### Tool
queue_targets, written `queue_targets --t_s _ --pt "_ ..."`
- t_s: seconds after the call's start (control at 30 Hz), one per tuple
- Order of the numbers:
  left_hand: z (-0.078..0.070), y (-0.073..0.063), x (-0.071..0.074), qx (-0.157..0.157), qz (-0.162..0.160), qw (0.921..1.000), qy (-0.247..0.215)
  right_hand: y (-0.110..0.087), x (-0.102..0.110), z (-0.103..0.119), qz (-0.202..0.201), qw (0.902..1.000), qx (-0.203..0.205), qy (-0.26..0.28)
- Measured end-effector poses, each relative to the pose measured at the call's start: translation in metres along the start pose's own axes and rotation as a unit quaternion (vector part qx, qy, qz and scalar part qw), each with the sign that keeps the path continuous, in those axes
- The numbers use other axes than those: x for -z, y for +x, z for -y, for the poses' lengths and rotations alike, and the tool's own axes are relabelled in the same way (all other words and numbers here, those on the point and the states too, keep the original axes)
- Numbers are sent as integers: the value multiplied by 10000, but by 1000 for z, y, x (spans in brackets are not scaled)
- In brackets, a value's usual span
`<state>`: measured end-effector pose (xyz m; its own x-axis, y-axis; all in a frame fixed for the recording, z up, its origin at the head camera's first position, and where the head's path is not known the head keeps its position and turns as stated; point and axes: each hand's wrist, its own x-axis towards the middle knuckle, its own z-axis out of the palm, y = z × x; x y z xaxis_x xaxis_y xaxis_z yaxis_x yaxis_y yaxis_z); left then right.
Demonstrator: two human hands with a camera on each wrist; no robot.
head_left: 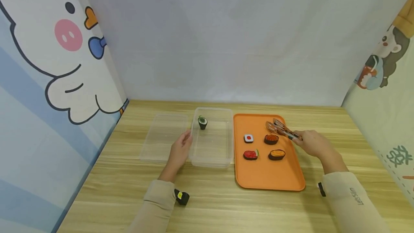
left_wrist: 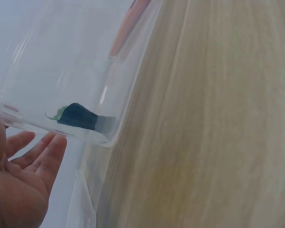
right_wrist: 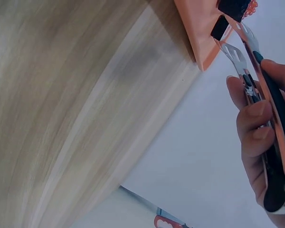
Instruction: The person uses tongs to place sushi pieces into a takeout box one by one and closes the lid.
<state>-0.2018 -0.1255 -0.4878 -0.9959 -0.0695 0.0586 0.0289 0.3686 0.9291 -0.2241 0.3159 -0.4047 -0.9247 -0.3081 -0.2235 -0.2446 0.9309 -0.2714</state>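
My left hand (head_left: 182, 148) is at the left wall of a clear plastic box (head_left: 211, 165), its fingers relaxed and fingertips right at the wall. A dark sushi roll with a green top (head_left: 202, 123) stands inside the box, near its far left corner. My right hand (head_left: 312, 143) grips metal tongs (head_left: 288, 132) by their dark handles. The tongs' slotted ends stand apart over the far right part of an orange tray (head_left: 268, 179), with nothing between them. Beside them on the tray is a red-roe sushi (head_left: 271, 139); a white roll with a red centre (head_left: 248, 138) lies farther left.
Nearer on the tray lie a red-topped sushi (head_left: 250, 154) with a green slice and an orange-topped sushi (head_left: 276, 154). A clear lid (head_left: 163, 137) lies flat left of the box. Behind the wooden table (head_left: 226, 211) hangs a pale cloth (head_left: 233, 46).
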Motion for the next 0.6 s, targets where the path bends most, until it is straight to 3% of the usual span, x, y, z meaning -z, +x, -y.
queue_targets --t_s 0.6 --pt "-4 -4 1 28 100 9999 -64 0 15 16 -473 9980 408 4"
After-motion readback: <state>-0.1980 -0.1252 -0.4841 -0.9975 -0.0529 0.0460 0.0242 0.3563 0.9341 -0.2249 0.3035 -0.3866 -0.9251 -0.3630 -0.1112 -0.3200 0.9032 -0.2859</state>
